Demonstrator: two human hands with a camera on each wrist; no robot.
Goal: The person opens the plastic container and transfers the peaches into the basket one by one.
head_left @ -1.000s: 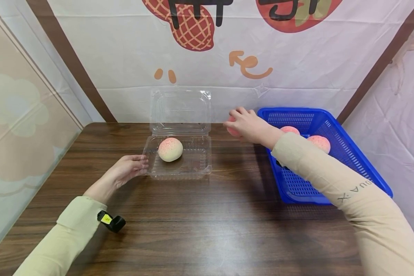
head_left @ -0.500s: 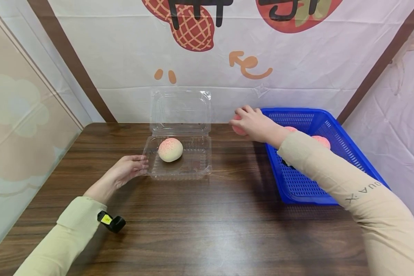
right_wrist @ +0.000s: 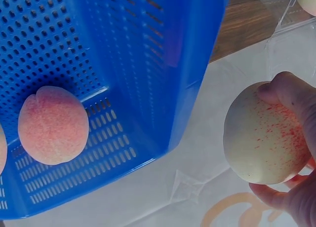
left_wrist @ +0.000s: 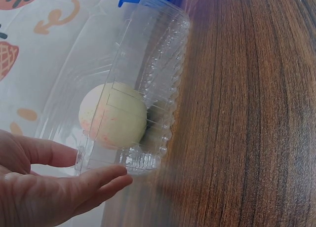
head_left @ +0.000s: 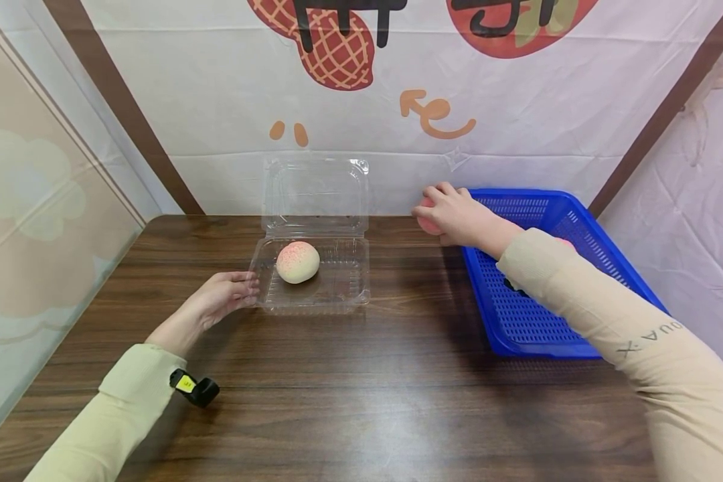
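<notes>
My right hand (head_left: 464, 217) grips a pale peach with red speckles (right_wrist: 266, 138), just beyond the left rim of the blue basket (head_left: 524, 328). In the right wrist view, the thumb lies on one side and fingers on the other. To the left stands a clear plastic clamshell box (head_left: 343, 294), its lid (head_left: 316, 194) raised against the backdrop. A single peach (head_left: 298, 262) sits in the left of its base. My left hand (head_left: 225, 294) rests straight fingers (left_wrist: 106, 177) against the box's left end.
Inside the basket, a pink peach (right_wrist: 53, 125) shows in the right wrist view, with part of another (right_wrist: 2, 148) at the edge; my sleeve mostly hides them from the head. A printed cloth (head_left: 217, 100) rises behind the wooden table (head_left: 313, 395).
Holding its peach, my right hand has shifted right toward the basket, and the sleeve now covers more of the peaches there. The left hand, box and peach in it stay in place.
</notes>
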